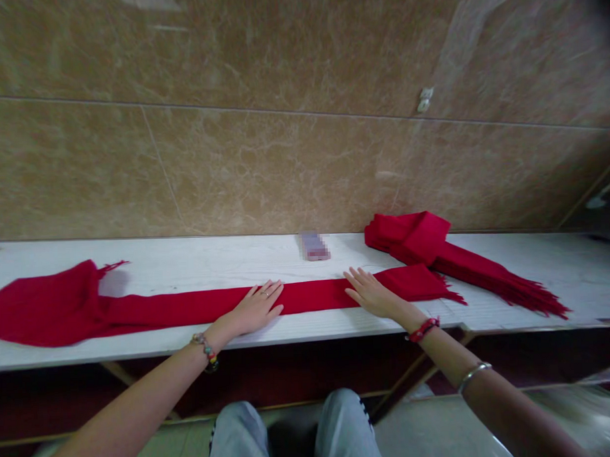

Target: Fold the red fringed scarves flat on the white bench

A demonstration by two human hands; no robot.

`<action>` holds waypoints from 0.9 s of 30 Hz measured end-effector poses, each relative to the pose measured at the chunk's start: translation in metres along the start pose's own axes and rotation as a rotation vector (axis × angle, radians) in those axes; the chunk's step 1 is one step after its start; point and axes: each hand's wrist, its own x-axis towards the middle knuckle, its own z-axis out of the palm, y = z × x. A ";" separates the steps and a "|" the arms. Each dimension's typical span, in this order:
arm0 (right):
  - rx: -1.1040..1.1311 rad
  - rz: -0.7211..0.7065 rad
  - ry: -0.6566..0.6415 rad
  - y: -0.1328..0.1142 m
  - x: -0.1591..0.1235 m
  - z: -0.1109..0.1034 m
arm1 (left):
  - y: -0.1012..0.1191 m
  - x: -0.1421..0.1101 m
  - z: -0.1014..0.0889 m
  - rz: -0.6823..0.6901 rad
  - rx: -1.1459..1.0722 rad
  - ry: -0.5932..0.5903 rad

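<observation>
A long red scarf lies stretched across the white table, folded into a narrow band in the middle. Its left part spreads wider and looks rumpled, while fringe shows at its right end. My left hand rests flat on the band, fingers extended, a ring on one finger. Further right, my right hand also lies flat on the scarf with its fingers spread. Neither hand grips the cloth. Behind the scarf's right end sits a second red scarf, bundled or knotted, its fringed tail trailing to the right.
A blurred-out small object lies on the white table near the wall. Brown marble-look wall panels rise directly behind, with a small white fitting on them. Dark shelf space opens under the tabletop, and my knees are below its front edge.
</observation>
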 end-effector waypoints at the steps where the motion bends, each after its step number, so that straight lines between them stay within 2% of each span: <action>1: 0.010 0.015 0.001 -0.005 0.005 -0.003 | 0.001 -0.001 0.000 -0.004 0.010 -0.001; 3: -0.002 0.038 -0.020 -0.008 0.011 -0.007 | 0.002 -0.002 -0.001 -0.016 0.028 -0.004; 5: -0.032 0.085 -0.071 0.002 0.006 -0.007 | 0.002 -0.003 0.000 -0.026 0.042 0.000; 8: -0.085 0.138 -0.176 0.038 -0.017 0.003 | -0.002 -0.003 0.002 -0.016 0.046 0.016; 12: -0.111 0.199 -0.250 0.091 -0.052 0.014 | -0.009 0.000 0.006 0.001 0.042 0.017; 14: -0.074 0.284 -0.299 0.109 -0.060 0.012 | -0.011 0.001 0.006 0.000 0.048 0.017; 16: -0.022 0.365 -0.303 0.115 -0.061 0.006 | -0.011 0.002 0.006 -0.002 0.049 0.022; 18: 0.037 0.381 -0.243 0.106 -0.053 -0.003 | -0.011 0.002 0.005 -0.002 0.044 0.024; 20: 0.120 0.298 -0.166 0.080 -0.037 -0.014 | -0.009 0.003 0.005 -0.002 0.039 0.023; 24: 0.346 0.014 -0.128 -0.003 0.013 -0.032 | -0.006 0.000 0.006 0.021 0.026 0.053; 27: 0.435 -0.140 -0.124 -0.061 0.039 -0.037 | -0.013 -0.015 0.002 0.007 0.031 0.065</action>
